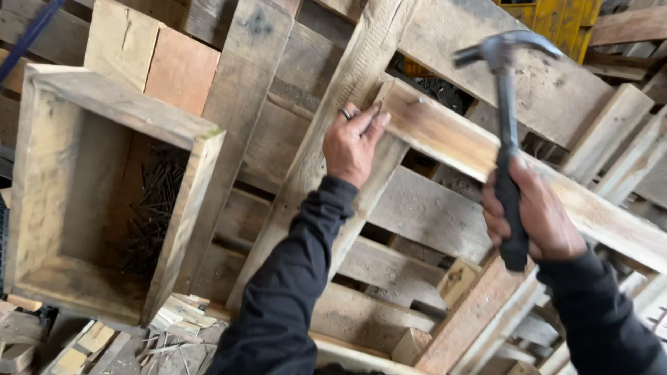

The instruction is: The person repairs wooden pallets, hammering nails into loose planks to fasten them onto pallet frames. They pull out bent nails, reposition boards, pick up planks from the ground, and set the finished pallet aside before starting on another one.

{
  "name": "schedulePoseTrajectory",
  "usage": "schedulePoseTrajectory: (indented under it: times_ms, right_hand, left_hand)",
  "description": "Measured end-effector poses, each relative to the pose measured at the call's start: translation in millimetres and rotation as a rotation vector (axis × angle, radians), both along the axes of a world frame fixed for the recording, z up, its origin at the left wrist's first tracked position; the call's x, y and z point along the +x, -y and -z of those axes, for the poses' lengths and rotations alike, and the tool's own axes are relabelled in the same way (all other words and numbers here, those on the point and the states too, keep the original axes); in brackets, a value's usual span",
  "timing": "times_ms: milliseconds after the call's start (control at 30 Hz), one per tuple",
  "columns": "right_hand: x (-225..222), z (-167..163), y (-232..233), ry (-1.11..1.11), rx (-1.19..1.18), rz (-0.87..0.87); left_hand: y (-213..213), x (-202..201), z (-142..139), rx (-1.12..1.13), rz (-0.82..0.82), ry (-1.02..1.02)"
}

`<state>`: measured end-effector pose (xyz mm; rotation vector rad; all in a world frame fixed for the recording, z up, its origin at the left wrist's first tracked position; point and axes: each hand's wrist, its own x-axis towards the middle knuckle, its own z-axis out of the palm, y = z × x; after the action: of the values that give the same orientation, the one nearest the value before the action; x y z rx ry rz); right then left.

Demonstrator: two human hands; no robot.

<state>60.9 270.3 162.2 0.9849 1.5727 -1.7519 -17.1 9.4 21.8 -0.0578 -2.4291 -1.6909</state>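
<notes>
At the far left I see one open wooden box (104, 187), tipped toward me, with a heap of dark nails (149, 222) in its bottom corner; they are too many and too tangled to count. Below it lies a scatter of pale wood offcuts (174, 316), partly cut off by the lower edge, so I cannot count those either.

Next comes my left hand (353, 142), one ring on a finger, resting on the end of a pale board (486, 156). The thumb and forefinger are pinched together at the board's end, the other fingers curled down. I think a nail sits in that pinch, but it is too small for me to make out.

The board runs down to the right across the pallet (417, 208) beneath, which fills most of the view. Its slats run off every edge, so I give no count.

My right hand (531, 215) is wrapped tight round the black grip of one claw hammer (506, 104). The steel head is raised above the board, well clear of it and well apart from my left hand. Both sleeves are dark. Something yellow (556, 17) shows at the top edge, mostly hidden behind planks.
</notes>
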Motion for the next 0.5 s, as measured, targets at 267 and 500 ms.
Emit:
schedulePoseTrajectory:
  times_ms: [267,500]
  right_hand:
    - [114,43,45,-0.047,0.088,0.112]
    - [174,101,66,-0.022,0.020,0.436]
  left_hand:
    - [4,-3,1,0.129,0.092,0.130]
    - [1,-5,7,0.164,0.149,0.187]
